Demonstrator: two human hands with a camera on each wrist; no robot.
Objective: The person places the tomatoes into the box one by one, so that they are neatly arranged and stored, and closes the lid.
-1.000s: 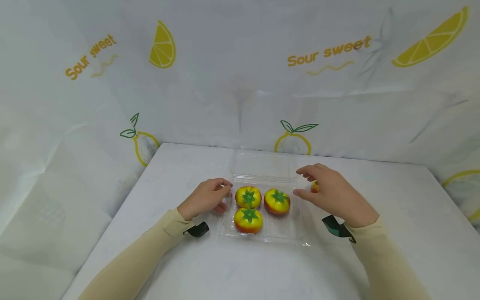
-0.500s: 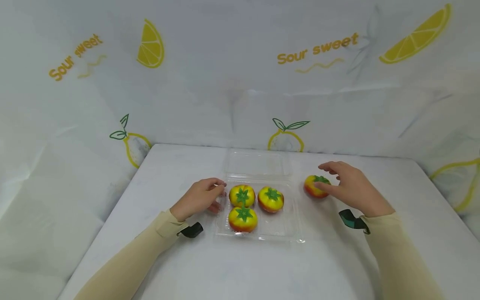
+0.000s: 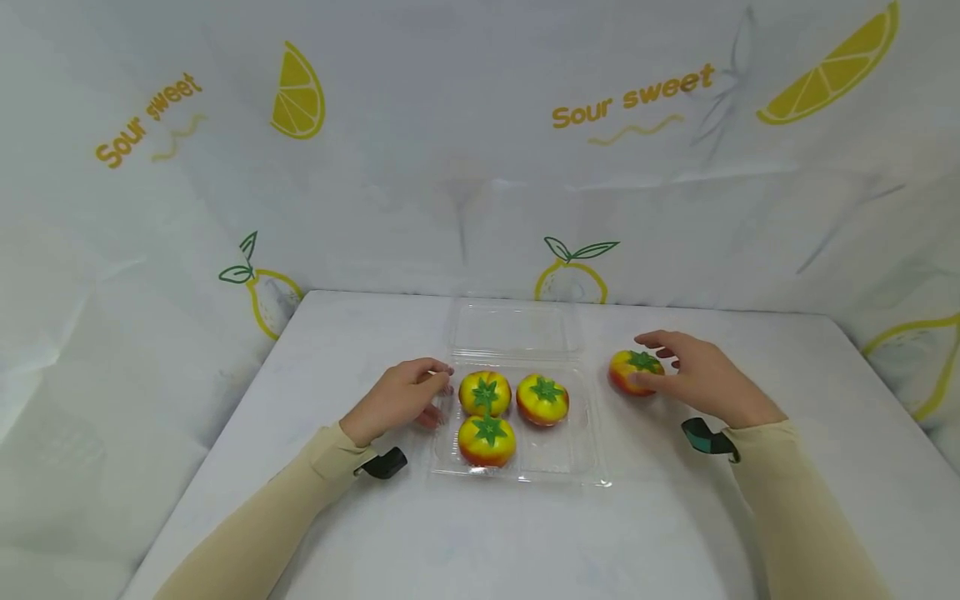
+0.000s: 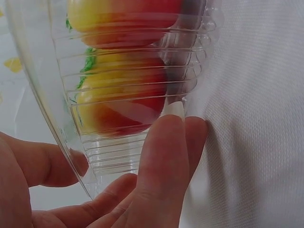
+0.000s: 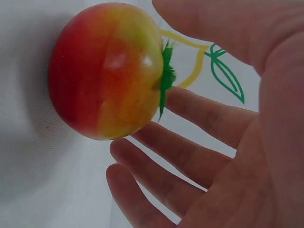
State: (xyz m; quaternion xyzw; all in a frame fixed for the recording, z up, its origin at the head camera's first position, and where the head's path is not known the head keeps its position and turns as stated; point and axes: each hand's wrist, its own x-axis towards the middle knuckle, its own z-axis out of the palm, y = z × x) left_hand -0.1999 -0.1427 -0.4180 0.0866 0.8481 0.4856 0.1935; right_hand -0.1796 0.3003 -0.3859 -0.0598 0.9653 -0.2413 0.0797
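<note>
My left hand (image 3: 397, 397) holds the left edge of a clear plastic clamshell container (image 3: 555, 462). In the left wrist view its thumb shows through the rim (image 4: 40, 111), while the fingers (image 4: 164, 161) lie along the outer wall. Inside the container sit a back-left red-and-yellow artificial tomato (image 3: 474, 388), a front-left tomato (image 3: 487, 450) and a back-right tomato (image 3: 542, 404); the front-right compartment is bare. My right hand (image 3: 705, 379) is spread around another tomato (image 5: 104, 71) on the table right of the container. Its thumb and fingers are apart, close to the green calyx.
The container's lid (image 3: 516, 327) lies folded back toward the rear wall. A white cloth covers the table (image 3: 480, 542). Behind it hangs a white sheet (image 3: 450, 150) printed with lemons and lettering.
My right hand has moved right, from beside the container to the separate tomato, and lowered slightly there. The left hand has stayed at the container's edge; the head view has shifted a little.
</note>
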